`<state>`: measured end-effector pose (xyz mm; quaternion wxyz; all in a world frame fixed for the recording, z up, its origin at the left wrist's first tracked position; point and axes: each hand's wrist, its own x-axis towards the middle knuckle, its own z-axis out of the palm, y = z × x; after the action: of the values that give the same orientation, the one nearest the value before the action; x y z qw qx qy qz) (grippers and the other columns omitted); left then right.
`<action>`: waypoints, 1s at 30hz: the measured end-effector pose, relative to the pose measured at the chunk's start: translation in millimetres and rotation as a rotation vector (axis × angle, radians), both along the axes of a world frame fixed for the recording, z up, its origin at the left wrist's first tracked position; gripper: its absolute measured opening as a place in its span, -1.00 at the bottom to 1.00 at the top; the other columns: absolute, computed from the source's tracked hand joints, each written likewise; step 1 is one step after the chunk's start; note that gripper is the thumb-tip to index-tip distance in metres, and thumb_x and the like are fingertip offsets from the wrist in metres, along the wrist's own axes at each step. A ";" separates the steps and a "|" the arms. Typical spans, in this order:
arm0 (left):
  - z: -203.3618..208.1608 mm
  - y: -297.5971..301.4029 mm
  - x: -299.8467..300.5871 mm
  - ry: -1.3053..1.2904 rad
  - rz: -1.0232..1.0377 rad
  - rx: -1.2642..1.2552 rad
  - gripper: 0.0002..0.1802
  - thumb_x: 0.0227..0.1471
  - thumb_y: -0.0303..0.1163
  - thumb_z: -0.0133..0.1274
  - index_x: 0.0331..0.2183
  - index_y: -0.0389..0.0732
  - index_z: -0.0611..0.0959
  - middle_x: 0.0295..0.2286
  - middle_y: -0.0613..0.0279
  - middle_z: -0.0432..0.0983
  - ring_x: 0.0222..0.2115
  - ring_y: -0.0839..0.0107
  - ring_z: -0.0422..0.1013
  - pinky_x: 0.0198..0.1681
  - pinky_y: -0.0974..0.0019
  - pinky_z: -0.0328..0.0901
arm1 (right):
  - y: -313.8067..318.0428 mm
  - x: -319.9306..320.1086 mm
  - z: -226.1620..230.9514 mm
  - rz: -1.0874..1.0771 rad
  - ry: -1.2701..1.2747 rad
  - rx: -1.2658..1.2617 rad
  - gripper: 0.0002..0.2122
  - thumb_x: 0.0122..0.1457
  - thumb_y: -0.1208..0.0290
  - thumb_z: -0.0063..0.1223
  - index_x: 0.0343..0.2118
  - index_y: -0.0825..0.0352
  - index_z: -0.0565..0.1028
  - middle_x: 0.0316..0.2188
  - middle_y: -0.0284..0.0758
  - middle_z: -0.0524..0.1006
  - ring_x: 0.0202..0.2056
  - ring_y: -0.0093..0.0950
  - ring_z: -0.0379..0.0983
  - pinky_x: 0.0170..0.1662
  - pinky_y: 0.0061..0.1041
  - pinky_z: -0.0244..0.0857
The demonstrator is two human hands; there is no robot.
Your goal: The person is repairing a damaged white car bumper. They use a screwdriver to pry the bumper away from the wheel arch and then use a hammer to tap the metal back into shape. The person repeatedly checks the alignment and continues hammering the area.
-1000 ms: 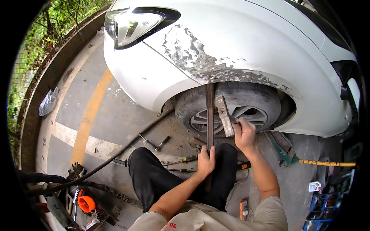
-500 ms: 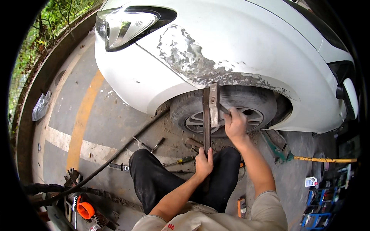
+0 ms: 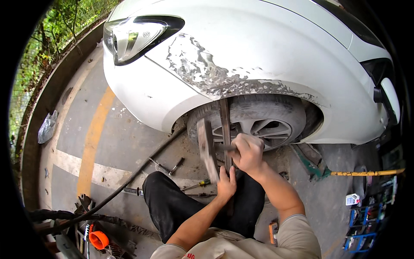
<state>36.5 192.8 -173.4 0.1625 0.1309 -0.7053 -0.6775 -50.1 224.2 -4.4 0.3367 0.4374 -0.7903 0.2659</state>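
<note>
My left hand (image 3: pixel 226 186) is closed around the lower part of a long flat metal bar (image 3: pixel 225 125). The bar stands upright in front of the tyre (image 3: pixel 274 110), its upper end at the wheel-arch edge of a white car's front fender (image 3: pixel 276 56). My right hand (image 3: pixel 249 152) grips the handle of a hammer (image 3: pixel 207 146). Its blocky head, smeared by motion, is left of the bar and above my left hand, and the handle crosses the bar. Above the arch, a scraped patch (image 3: pixel 202 71) shows bare metal and grey marks.
A long black hose or rod (image 3: pixel 144 169) runs diagonally across the floor on the left. A screwdriver (image 3: pixel 202 184) and other tools lie between my knees and the wheel. A green jack (image 3: pixel 318 172) with a yellow handle stands right. An orange funnel-like piece (image 3: pixel 99 240) sits lower left.
The hammer has swung from the bar's right side near the arch, down and across to its left. My right hand moved left and down. The left hand keeps its hold on the bar.
</note>
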 end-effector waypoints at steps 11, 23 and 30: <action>7.7 13.2 0.4 -0.078 0.009 0.058 -0.63 0.19 -0.21 -0.07 -0.45 -0.36 0.37 -0.67 -0.18 0.41 -0.61 -0.14 0.41 -0.55 0.02 0.24 | -5.2 -3.9 7.9 -0.139 -0.049 -0.003 -0.62 0.13 0.07 0.09 -0.59 0.29 0.36 -0.74 -0.24 0.35 -0.68 -0.16 0.37 -0.64 -0.30 0.19; -0.6 12.3 1.6 -0.077 0.016 -0.040 -0.60 0.21 -0.18 -0.10 -0.46 -0.36 0.39 -0.68 -0.06 0.42 -0.65 0.08 0.43 -0.55 0.12 0.26 | -13.9 1.2 17.1 -0.181 -0.133 -0.081 -0.69 0.17 0.17 0.06 -0.56 0.29 0.40 -0.67 -0.22 0.49 -0.64 -0.19 0.45 -0.62 -0.30 0.28; 9.9 12.8 1.5 -0.090 -0.038 0.018 -0.64 0.19 -0.24 -0.07 -0.44 -0.38 0.39 -0.64 -0.27 0.42 -0.57 -0.20 0.41 -0.52 -0.02 0.24 | -9.7 -6.5 28.5 -0.379 -0.307 0.009 -0.71 0.28 0.20 -0.11 -0.46 0.33 0.37 -0.74 -0.17 0.45 -0.70 -0.12 0.43 -0.67 -0.21 0.26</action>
<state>38.0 205.6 -163.5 0.1164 0.1492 -0.7080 -0.6804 -56.5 214.5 24.0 0.2545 0.2371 -0.9014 0.2580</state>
